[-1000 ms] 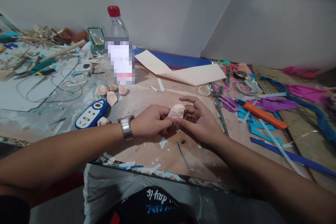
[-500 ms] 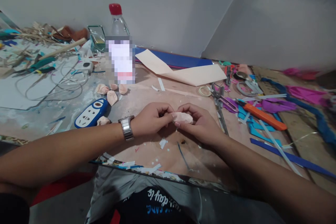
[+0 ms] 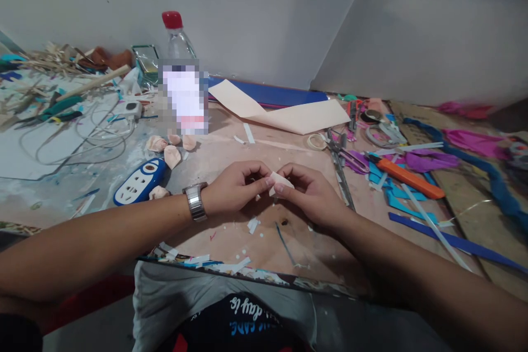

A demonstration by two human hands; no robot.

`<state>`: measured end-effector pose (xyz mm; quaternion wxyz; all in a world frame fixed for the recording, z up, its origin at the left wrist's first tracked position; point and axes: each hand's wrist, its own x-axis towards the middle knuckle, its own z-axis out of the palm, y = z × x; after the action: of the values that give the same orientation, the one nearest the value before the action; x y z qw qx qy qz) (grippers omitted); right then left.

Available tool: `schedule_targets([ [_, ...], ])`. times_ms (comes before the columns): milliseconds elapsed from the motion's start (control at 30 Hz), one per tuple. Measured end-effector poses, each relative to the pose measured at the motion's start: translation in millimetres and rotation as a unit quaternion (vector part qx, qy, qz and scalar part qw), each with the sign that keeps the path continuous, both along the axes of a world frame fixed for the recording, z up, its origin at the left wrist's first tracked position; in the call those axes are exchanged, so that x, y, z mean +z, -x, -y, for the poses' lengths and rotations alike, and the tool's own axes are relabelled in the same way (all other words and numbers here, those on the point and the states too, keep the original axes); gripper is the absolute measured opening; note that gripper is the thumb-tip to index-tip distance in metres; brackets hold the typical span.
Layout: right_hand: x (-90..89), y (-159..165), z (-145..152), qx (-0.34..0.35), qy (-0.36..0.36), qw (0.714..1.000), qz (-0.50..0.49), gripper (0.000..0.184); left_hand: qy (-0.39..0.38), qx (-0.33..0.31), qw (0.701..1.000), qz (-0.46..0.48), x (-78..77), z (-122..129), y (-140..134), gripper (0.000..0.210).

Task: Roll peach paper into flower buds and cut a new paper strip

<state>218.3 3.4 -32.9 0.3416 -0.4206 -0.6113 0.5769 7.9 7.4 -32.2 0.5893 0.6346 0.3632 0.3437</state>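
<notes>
Between my two hands, low over the tabletop (image 3: 231,236), is a small pale peach piece of paper (image 3: 282,179). My left hand (image 3: 237,184) pinches its left end between thumb and fingers. The thumb and fingers of my right hand (image 3: 309,190) close on its right side, hiding part of it. Several crumpled peach pieces (image 3: 172,157) of similar colour lie left of my hands, near a blue and white power strip (image 3: 140,181). A long folded strip of cream paper (image 3: 284,115) rests farther back on the table.
A bottle with a red cap (image 3: 172,20) stands at the back left. On the right lie an orange utility knife (image 3: 406,176), scissors (image 3: 346,154), a tape roll (image 3: 317,142) and coloured scraps. Pliers (image 3: 58,110), a cable and wood sticks (image 3: 53,58) crowd the left side.
The peach paper has turned between my fingers and shows a smaller, angled face. My right thumb has moved up over it. The whole view has shifted slightly.
</notes>
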Motion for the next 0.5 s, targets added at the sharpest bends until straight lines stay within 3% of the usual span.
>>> schedule_targets([
  [300, 5.7, 4.8, 2.0, -0.026, 0.071, 0.995, -0.061, 0.038, 0.004, -0.013, 1.0, -0.009, 1.5, 0.6, -0.1, 0.033],
  [500, -0.5, 2.4, 0.9, -0.056, 0.0, 0.997, -0.056, 0.029, -0.001, -0.038, 0.999, -0.011, -1.3, 0.4, 0.6, 0.032],
])
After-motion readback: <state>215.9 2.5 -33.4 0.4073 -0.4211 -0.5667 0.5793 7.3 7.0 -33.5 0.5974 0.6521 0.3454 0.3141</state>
